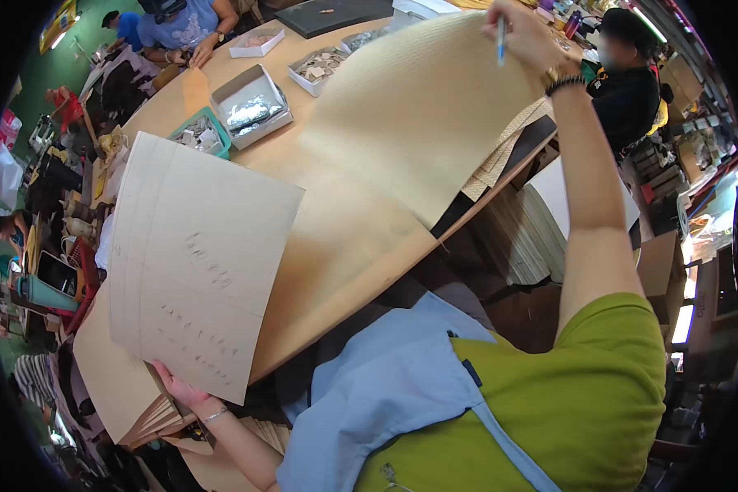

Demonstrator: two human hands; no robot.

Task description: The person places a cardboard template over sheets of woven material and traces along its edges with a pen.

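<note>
My left hand grips the lower edge of a stiff pale board with pencil lines and handwriting, held tilted at the left of the table. At the upper right, my right hand is raised, its fingers closed round a blue-and-white pen. The same hand is at the top edge of a large tan textured sheet, which stands curved up from the table. Whether the fingers also pinch the sheet cannot be made out.
On the wooden table are a white box with a shiny packet, a teal tray of small pieces and a box of tan pieces. Co-workers sit at the back and right. Stacked sheets are below the edge.
</note>
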